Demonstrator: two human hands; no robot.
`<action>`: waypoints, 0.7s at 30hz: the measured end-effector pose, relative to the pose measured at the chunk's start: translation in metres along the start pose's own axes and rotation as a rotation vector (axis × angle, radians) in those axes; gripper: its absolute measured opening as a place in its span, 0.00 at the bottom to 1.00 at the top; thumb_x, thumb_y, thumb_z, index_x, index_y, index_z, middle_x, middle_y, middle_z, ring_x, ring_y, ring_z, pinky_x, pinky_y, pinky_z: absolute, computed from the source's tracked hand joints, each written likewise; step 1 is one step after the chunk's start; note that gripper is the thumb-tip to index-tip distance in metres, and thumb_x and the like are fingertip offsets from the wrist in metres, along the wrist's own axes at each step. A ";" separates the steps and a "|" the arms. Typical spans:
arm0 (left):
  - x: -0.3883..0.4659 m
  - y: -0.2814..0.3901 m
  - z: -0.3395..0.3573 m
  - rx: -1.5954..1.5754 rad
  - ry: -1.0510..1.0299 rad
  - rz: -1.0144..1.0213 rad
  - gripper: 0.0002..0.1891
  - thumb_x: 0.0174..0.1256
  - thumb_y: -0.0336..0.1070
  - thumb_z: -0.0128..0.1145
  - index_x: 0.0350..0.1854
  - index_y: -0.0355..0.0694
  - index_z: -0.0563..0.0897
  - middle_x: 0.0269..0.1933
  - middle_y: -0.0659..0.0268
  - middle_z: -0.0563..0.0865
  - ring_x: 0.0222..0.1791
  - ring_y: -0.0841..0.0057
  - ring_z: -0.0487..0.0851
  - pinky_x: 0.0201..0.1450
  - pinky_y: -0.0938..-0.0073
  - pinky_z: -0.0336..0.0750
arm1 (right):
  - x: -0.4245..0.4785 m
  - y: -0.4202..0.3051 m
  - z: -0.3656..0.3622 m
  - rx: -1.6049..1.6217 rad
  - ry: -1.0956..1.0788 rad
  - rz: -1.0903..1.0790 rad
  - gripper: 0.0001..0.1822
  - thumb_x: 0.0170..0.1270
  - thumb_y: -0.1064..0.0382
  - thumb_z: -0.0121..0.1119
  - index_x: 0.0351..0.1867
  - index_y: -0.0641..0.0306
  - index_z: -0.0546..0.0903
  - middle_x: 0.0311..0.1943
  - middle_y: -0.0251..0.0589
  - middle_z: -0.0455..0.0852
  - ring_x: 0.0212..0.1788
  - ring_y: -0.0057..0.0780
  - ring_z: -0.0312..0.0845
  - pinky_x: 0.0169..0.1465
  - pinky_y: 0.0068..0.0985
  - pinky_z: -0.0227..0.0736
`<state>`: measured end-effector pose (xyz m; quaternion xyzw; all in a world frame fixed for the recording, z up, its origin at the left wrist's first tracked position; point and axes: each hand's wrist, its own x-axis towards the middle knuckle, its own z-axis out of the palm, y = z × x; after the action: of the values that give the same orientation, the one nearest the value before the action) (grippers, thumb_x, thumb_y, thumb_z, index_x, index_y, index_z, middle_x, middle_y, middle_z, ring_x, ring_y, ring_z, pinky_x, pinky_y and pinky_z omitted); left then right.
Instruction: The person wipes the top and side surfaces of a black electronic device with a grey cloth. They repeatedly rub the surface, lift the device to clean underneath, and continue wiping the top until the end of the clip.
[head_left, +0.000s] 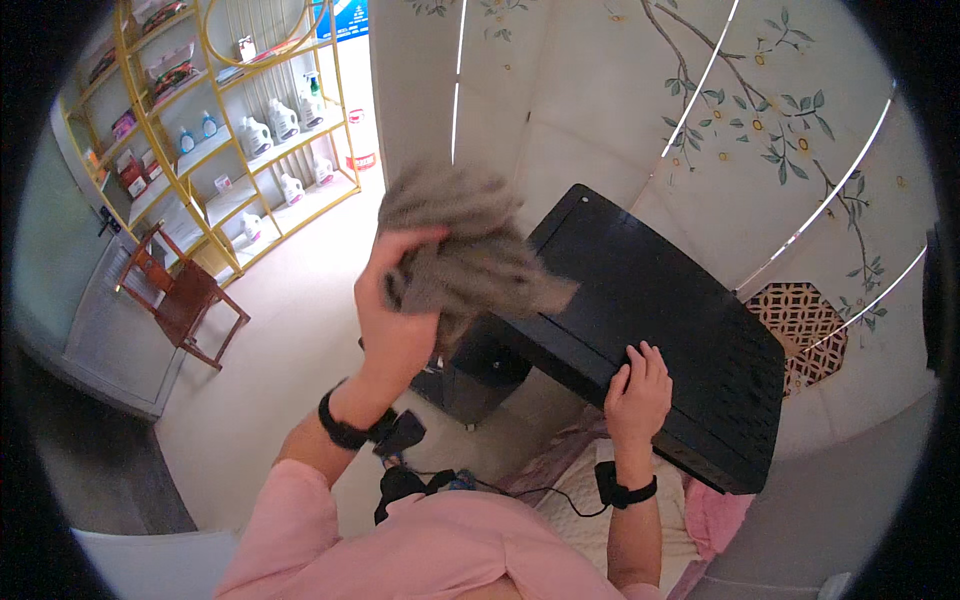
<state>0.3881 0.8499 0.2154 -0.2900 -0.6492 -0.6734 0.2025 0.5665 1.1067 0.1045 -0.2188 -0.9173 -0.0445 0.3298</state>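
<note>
My left hand is raised and closed around a bunched grey-brown cloth. The cloth is blurred, and its folds spread up and to the right over the near corner of a large black casing. My right hand lies on top of that casing, fingers spread against its surface near the front edge. The casing has a smooth top, a groove along its near side and slot-like marks at its right end. Both wrists wear black bands with small black units.
Left, a wooden chair stands before gold-framed shelves with white jugs. A dark low object is below the cloth. Under the casing lie a cream quilted cover and pink fabric. A black cable runs before me.
</note>
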 end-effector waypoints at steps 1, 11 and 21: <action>0.015 0.014 0.012 -0.063 0.020 0.060 0.21 0.53 0.20 0.64 0.52 0.37 0.83 0.51 0.63 0.86 0.57 0.73 0.81 0.64 0.73 0.72 | 0.000 0.000 0.000 0.000 0.005 0.001 0.16 0.69 0.65 0.58 0.56 0.64 0.82 0.60 0.49 0.82 0.66 0.49 0.75 0.64 0.44 0.71; 0.033 -0.034 0.138 0.031 -0.323 0.089 0.32 0.51 0.25 0.64 0.64 0.45 0.77 0.65 0.47 0.75 0.68 0.49 0.73 0.72 0.58 0.67 | 0.002 -0.002 0.002 0.035 0.051 0.009 0.15 0.68 0.63 0.59 0.54 0.64 0.83 0.59 0.49 0.83 0.65 0.50 0.76 0.64 0.43 0.72; -0.032 -0.089 0.096 0.354 -0.579 0.301 0.36 0.60 0.40 0.71 0.71 0.44 0.71 0.74 0.48 0.65 0.75 0.47 0.64 0.76 0.51 0.62 | 0.004 0.004 -0.005 0.147 -0.068 0.069 0.20 0.70 0.60 0.59 0.60 0.65 0.79 0.61 0.51 0.80 0.66 0.51 0.74 0.66 0.43 0.69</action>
<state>0.3663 0.9485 0.1259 -0.5212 -0.7360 -0.4035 0.1541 0.5687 1.1102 0.1108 -0.2269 -0.9207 0.0418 0.3147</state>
